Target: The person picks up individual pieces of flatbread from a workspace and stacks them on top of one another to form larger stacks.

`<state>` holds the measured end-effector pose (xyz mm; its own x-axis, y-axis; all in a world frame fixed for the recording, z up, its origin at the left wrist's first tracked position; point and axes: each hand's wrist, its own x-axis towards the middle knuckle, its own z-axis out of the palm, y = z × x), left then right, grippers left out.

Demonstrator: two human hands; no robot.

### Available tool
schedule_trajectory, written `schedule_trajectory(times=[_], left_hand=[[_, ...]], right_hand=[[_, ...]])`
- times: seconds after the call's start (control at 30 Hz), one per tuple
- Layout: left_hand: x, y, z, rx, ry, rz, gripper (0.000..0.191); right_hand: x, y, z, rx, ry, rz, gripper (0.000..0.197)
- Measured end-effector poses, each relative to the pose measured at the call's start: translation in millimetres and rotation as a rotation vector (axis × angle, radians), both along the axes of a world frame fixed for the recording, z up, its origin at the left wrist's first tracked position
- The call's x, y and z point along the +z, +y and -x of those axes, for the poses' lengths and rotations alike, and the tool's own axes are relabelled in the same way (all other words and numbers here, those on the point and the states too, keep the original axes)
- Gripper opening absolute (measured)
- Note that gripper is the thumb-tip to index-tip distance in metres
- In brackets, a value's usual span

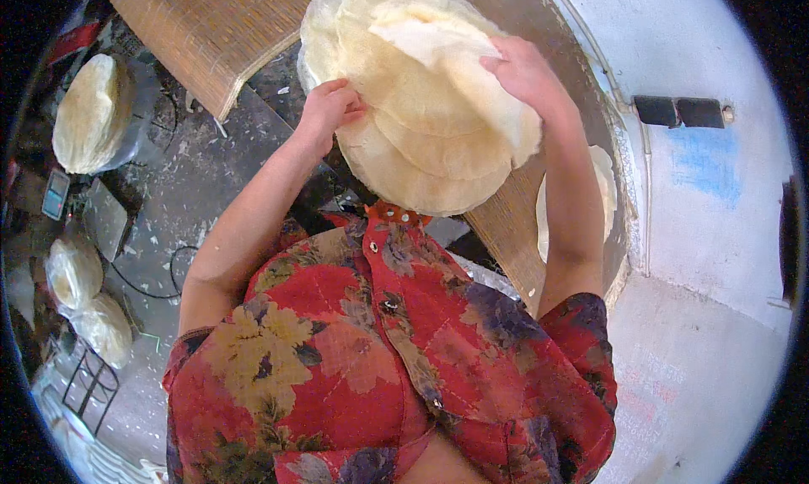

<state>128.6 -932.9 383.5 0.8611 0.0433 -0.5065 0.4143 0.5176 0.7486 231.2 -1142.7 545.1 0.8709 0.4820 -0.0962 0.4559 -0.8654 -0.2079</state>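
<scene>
A loose stack of thin, round, cream-coloured wafer sheets (417, 117), resembling rice paper or papads, spreads out before me above my lap. My left hand (335, 108) has its fingers curled at the stack's left edge. On the upper right, my right hand (528, 73) grips the edge of the sheets, thumb and fingertips over a paler, folded-over sheet (417, 38). The sheets overlap in uneven layers, and the lower rim hangs near my shirt collar. What lies under the stack is mostly hidden.
A woven mat (208, 29) covers a board at upper left. More round sheets (605, 187) lie by my right forearm. On the dark floor stand a wrapped stack (88, 117), plastic-bagged bundles (74, 274) and a small device (55, 194). A whitewashed wall (689, 244) rises at right.
</scene>
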Motion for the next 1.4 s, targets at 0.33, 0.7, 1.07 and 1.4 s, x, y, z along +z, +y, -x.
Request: schedule_trajectory(times=[0.33,0.7,1.07,1.4], left_hand=[[-1.6,-12.9,-27.3,0.028,-0.052,-0.129,0.028],[-25.8,-26.1,-45.6,0.141,-0.129,-0.133,0.013],[-30.5,-15.0,-55.4,0.178,-0.119,0.239,0.012],[-15.4,-33.4,-51.1,0.005,0.045,0.437,0.07]], right_hand=[[193.2,-82.3,-67.5,-0.26,-0.169,-0.151,0.027],[-113.9,65.7,13.2,0.309,-0.259,0.015,0.019],[-111.0,77.0,29.0,0.073,-0.023,-0.079,0.02],[-43.7,14.4,-44.3,-0.076,-0.149,0.07,0.025]])
